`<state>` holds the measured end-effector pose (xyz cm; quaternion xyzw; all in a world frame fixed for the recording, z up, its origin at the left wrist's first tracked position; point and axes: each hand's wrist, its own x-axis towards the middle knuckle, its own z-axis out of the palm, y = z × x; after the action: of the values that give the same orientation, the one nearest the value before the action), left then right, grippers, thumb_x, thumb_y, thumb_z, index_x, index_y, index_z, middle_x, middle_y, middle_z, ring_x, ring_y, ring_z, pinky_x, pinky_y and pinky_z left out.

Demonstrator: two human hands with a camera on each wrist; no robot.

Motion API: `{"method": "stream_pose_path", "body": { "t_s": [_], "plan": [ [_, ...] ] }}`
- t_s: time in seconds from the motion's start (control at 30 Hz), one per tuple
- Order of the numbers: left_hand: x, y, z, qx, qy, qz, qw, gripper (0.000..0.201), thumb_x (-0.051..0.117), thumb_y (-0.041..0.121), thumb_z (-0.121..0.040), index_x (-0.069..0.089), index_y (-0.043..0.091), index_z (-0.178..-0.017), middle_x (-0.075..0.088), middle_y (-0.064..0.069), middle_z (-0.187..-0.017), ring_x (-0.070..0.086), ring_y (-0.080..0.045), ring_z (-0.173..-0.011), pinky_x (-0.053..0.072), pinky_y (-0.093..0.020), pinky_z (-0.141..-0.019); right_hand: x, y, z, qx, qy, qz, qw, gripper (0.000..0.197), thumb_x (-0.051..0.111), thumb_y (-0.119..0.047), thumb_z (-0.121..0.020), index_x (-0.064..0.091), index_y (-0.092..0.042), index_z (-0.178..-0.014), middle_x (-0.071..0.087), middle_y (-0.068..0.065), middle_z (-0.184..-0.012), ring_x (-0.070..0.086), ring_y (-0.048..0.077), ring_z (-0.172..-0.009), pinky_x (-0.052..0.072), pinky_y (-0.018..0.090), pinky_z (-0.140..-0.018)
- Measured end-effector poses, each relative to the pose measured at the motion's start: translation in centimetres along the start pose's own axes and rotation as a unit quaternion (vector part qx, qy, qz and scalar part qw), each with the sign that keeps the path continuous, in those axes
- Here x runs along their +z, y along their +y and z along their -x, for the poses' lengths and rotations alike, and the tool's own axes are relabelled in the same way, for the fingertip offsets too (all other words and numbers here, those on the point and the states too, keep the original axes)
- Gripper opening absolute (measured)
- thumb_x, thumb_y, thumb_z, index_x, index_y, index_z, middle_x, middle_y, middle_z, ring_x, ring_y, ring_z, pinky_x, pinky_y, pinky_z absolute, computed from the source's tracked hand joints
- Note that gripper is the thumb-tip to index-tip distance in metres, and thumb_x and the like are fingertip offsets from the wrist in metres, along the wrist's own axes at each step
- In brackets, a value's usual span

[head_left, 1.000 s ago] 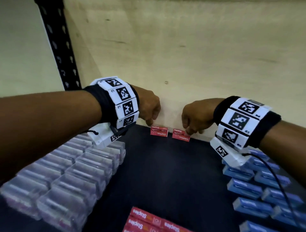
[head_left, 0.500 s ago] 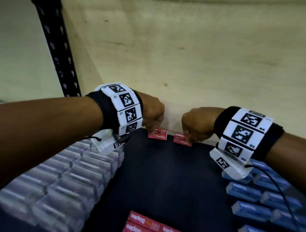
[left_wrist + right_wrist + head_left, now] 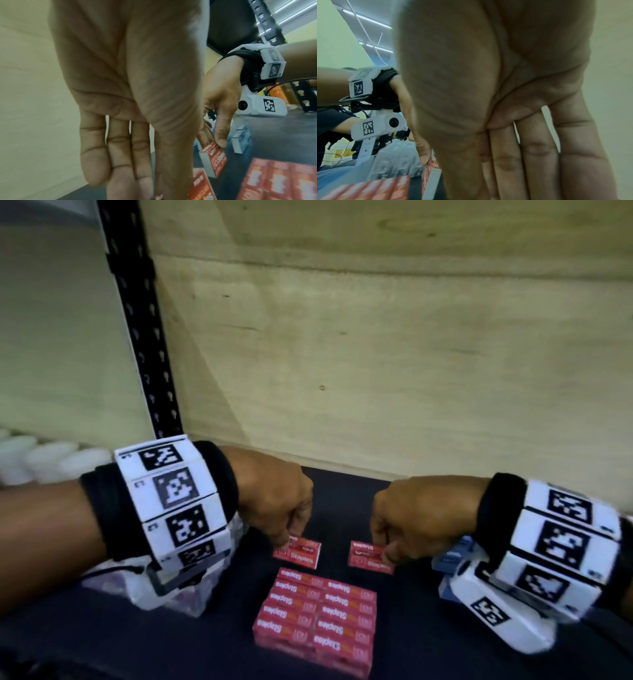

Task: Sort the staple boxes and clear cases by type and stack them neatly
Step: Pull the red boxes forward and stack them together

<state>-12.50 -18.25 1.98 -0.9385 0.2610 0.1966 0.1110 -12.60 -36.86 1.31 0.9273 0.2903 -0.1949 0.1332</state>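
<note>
Each hand carried one red staple box over the dark shelf mat (image 3: 212, 645). The left hand (image 3: 274, 501) pinched its red box (image 3: 297, 552) by the left end between thumb and fingertips, and the right hand (image 3: 421, 515) pinched the other red box (image 3: 368, 556) by its right end in the same way; gripping the outer ends probably kept the inner ends free, so the pair could be set down side by side. Both boxes hung just beyond the stacked block of red staple boxes (image 3: 313, 625), at about 12 o'clock from it, label up like those below, which suggested they were bound for that block. Clear cases (image 3: 191, 601) sat at 9 o'clock from the block, mostly hidden under the left wrist, and blue boxes (image 3: 452, 556) at 3 o'clock behind the right wrist, so each type kept its own zone against the plywood back wall (image 3: 411, 354).
</note>
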Motion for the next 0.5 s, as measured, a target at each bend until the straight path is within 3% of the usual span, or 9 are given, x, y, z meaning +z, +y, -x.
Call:
{"method": "stream_pose_path", "body": {
  "t_s": [0.1, 0.23, 0.3, 0.4, 0.5],
  "plan": [
    [0.9, 0.6, 1.1, -0.001, 0.0, 0.007, 1.0, 0.014, 0.07, 0.027, -0.086, 0.074, 0.027, -0.1, 0.056, 0.02, -0.063, 0.051, 0.003, -0.057, 0.048, -0.02, -0.068, 0.5, -0.8, 1.2, -0.005, 0.003, 0.0, 1.0, 0.013, 0.065, -0.029, -0.089, 0.074, -0.023, -0.098, 0.068, -0.008, -0.075, 0.064, 0.013, -0.075, 0.054, 0.028, -0.074],
    [1.7, 1.0, 2.0, -0.012, 0.0, 0.032, 0.999, 0.015, 0.07, 0.031, -0.088, 0.073, 0.027, -0.103, 0.053, 0.02, -0.061, 0.049, 0.011, -0.044, 0.037, -0.012, -0.052, 1.2, -1.7, 2.3, -0.009, -0.01, -0.017, 1.0, 0.016, 0.063, -0.032, -0.092, 0.075, -0.022, -0.097, 0.076, -0.006, -0.087, 0.069, 0.012, -0.081, 0.056, 0.029, -0.077],
    [1.9, 1.0, 2.1, -0.013, 0.002, 0.041, 0.999, 0.017, 0.069, 0.03, -0.089, 0.073, 0.027, -0.105, 0.052, 0.021, -0.061, 0.048, 0.014, -0.045, 0.035, -0.011, -0.051, 1.5, -2.0, 2.6, -0.013, -0.008, -0.017, 1.0, 0.018, 0.061, -0.032, -0.093, 0.075, -0.021, -0.097, 0.076, -0.006, -0.088, 0.069, 0.012, -0.082, 0.055, 0.029, -0.077],
    [2.2, 0.9, 2.3, -0.014, -0.004, 0.052, 0.999, 0.02, 0.068, 0.032, -0.09, 0.072, 0.03, -0.109, 0.057, 0.022, -0.071, 0.051, 0.006, -0.06, 0.039, -0.013, -0.059, 1.8, -2.2, 3.0, -0.015, 0.006, -0.023, 1.0, 0.018, 0.06, -0.031, -0.094, 0.074, -0.022, -0.102, 0.075, -0.007, -0.091, 0.064, 0.009, -0.077, 0.055, 0.028, -0.079],
    [2.3, 0.6, 2.3, -0.012, -0.019, 0.074, 0.997, 0.02, 0.065, 0.033, -0.091, 0.071, 0.033, -0.111, 0.067, 0.02, -0.089, 0.059, 0.002, -0.077, 0.048, -0.018, -0.075, 2.0, -2.2, 3.1, -0.016, 0.0, -0.043, 0.999, 0.018, 0.059, -0.032, -0.095, 0.073, -0.026, -0.105, 0.074, -0.008, -0.093, 0.066, 0.009, -0.084, 0.057, 0.033, -0.085]
  ]
}}
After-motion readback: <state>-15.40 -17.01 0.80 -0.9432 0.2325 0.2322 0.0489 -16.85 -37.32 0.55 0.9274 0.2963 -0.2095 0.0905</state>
